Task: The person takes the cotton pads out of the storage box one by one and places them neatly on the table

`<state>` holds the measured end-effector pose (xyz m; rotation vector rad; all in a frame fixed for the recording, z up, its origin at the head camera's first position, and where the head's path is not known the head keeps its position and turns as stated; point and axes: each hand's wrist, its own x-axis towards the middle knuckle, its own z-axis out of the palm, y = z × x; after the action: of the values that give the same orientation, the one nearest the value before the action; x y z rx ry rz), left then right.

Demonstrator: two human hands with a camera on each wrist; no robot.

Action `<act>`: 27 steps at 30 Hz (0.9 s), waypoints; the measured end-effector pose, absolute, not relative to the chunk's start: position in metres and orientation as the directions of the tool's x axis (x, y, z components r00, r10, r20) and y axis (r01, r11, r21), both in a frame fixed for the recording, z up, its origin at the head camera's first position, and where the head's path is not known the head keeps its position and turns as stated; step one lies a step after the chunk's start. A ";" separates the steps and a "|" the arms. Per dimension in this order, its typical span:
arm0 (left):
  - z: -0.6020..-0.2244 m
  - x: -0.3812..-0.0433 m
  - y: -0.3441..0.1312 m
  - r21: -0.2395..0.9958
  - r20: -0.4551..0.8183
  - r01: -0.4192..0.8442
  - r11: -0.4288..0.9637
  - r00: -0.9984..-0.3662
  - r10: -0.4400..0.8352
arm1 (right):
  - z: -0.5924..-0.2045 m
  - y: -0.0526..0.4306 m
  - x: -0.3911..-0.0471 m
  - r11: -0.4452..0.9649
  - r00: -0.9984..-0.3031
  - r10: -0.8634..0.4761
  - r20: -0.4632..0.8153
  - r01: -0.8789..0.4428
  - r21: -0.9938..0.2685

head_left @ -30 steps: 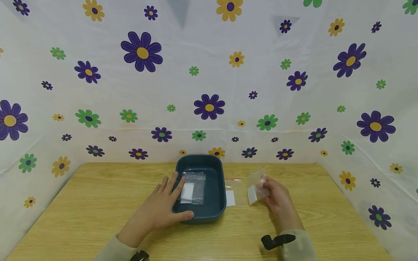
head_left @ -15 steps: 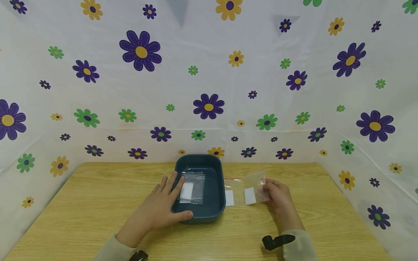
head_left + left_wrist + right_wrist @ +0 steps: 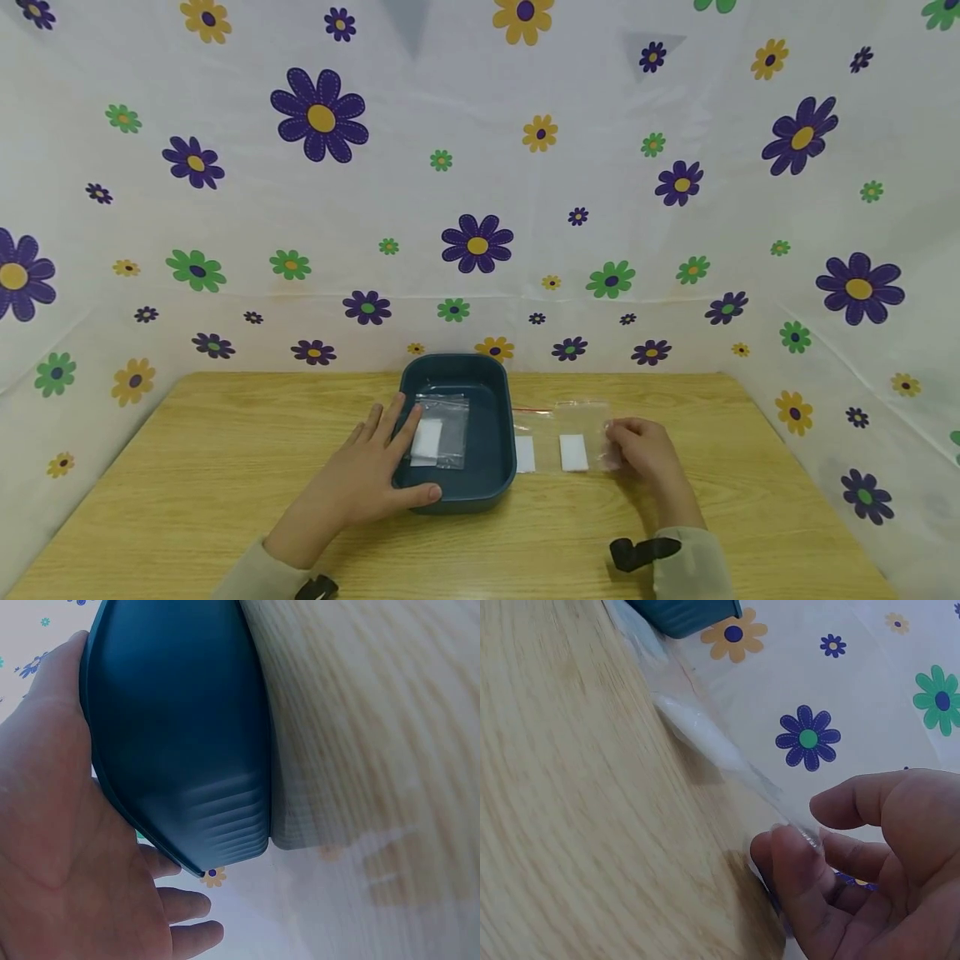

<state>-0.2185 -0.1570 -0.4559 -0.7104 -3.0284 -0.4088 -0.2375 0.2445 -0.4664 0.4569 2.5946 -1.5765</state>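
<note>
My left hand rests with spread fingers across the left rim of a dark teal tray; the left wrist view shows the palm against the tray's outer side. Inside the tray lies a clear zip bag with a white piece in it. To the right, my right hand pinches the right edge of another clear zip bag, which holds a white rectangle. In the right wrist view this bag is low over the table, its edge between thumb and fingers.
A further clear zip bag with a red seal line lies between the tray and the held bag, a white piece inside it. Everything is on a wood-grain table. Behind hangs a white flower-print cloth.
The bag in my right hand has come down from a tilted, raised position to lie nearly flat beside the red-sealed bag. My left hand has stayed on the tray.
</note>
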 end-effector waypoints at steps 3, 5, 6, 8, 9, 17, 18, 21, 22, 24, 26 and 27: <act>-0.457 -0.218 -0.157 0.252 0.064 0.437 0.863 -0.898 0.436 | -0.465 0.247 -0.236 0.473 -0.960 0.205 -0.191 0.268 -0.839; -0.457 -0.218 -0.157 0.255 0.061 0.435 0.864 -0.899 0.434 | -0.464 0.249 -0.235 0.488 -0.962 0.206 -0.182 0.262 -0.833; -0.456 -0.218 -0.158 0.255 0.061 0.434 0.864 -0.899 0.434 | -0.463 0.249 -0.235 0.489 -0.961 0.207 -0.184 0.264 -0.831; -0.456 -0.218 -0.157 0.254 0.060 0.434 0.865 -0.899 0.434 | -0.463 0.252 -0.234 0.491 -0.958 0.215 -0.190 0.274 -0.827; -0.456 -0.218 -0.157 0.252 0.059 0.434 0.865 -0.899 0.434 | -0.462 0.253 -0.233 0.488 -0.957 0.218 -0.193 0.278 -0.827; -0.453 -0.216 -0.157 0.255 0.060 0.435 0.864 -0.898 0.435 | -0.455 0.258 -0.230 0.413 -0.947 0.232 -0.222 0.302 -0.859; -0.453 -0.216 -0.157 0.256 0.060 0.436 0.863 -0.898 0.436 | -0.454 0.258 -0.229 0.402 -0.947 0.230 -0.224 0.302 -0.864; -0.452 -0.216 -0.157 0.257 0.057 0.439 0.861 -0.896 0.440 | -0.452 0.257 -0.229 0.378 -0.948 0.228 -0.221 0.295 -0.877; -0.452 -0.216 -0.157 0.256 0.056 0.439 0.861 -0.896 0.440 | -0.451 0.256 -0.229 0.374 -0.950 0.226 -0.216 0.289 -0.881; -0.452 -0.216 -0.157 0.256 0.055 0.438 0.862 -0.897 0.439 | -0.450 0.252 -0.229 0.363 -0.955 0.217 -0.204 0.273 -0.891; -0.452 -0.216 -0.157 0.259 0.052 0.437 0.861 -0.897 0.439 | -0.449 0.249 -0.230 0.355 -0.957 0.212 -0.199 0.265 -0.897; -0.452 -0.216 -0.157 0.259 0.053 0.438 0.861 -0.896 0.440 | -0.448 0.247 -0.230 0.348 -0.960 0.204 -0.194 0.256 -0.902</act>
<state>-0.2162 -0.1573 -0.4519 -0.7171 -3.0381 -0.4202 -0.2305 0.2466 -0.4480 0.4336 2.5397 -1.7129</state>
